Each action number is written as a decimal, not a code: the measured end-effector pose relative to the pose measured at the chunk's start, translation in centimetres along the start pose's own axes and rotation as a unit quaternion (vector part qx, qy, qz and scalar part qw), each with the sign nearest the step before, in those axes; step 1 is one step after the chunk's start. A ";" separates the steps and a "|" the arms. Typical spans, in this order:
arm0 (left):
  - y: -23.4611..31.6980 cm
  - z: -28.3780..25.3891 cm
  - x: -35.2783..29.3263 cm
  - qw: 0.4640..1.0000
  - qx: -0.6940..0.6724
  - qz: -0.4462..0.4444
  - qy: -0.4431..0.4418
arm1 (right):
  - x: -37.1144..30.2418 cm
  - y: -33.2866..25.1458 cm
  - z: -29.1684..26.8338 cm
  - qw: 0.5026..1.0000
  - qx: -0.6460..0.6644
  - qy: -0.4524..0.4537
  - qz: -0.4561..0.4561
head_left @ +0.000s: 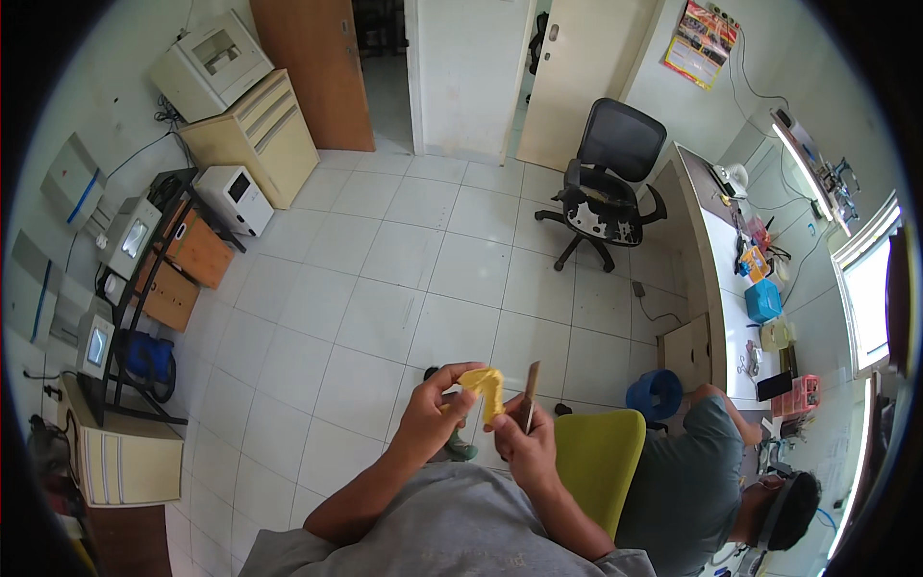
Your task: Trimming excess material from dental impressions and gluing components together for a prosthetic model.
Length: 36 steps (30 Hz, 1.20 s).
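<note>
Piece (491, 390), yellow and bent, before the grey shirt (461, 514): left hand (429, 412) pinches its upper end; right hand (528, 451), at its lower end, clasps upright flat tool (532, 385). Good control likely calls for bracing the piece and keeping the tool's edge off the fingers.

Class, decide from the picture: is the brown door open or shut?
The brown door is open: a dim room shows past its handle edge.

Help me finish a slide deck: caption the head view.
The left hand holds a yellow piece, the right hand a flat tool, above a tiled floor.
</note>
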<state>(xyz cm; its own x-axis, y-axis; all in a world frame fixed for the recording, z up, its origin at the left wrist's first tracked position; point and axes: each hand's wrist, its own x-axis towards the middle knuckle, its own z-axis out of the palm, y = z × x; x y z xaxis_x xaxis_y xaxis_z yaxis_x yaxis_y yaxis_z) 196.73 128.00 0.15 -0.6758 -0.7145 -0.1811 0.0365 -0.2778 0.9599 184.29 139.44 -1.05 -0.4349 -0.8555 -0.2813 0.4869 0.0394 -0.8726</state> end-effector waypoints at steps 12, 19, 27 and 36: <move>2.2 2.6 29.6 0.962 -0.202 -0.164 -0.082 | 20.1 -6.7 -9.3 0.954 0.169 0.247 -0.020; 3.2 8.7 43.4 0.939 -0.208 -0.238 -0.135 | 26.0 -9.4 -15.6 0.920 0.188 0.342 -0.037; 0.7 22.2 54.9 0.927 -0.216 -0.246 -0.185 | 31.6 -13.8 -28.1 0.887 0.144 0.436 -0.055; 0.3 40.1 64.5 0.933 -0.229 -0.206 -0.185 | 34.5 -25.1 -46.1 0.875 0.001 0.483 -0.018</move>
<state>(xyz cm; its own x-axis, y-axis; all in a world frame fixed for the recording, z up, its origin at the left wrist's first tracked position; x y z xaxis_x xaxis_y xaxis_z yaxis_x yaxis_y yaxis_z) 123.65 107.59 -2.65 -0.9068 -0.2386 -0.3475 -0.0300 -0.7858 0.6178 122.14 132.70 -7.25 -0.8878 -0.0195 -0.4599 0.4595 0.0199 -0.8879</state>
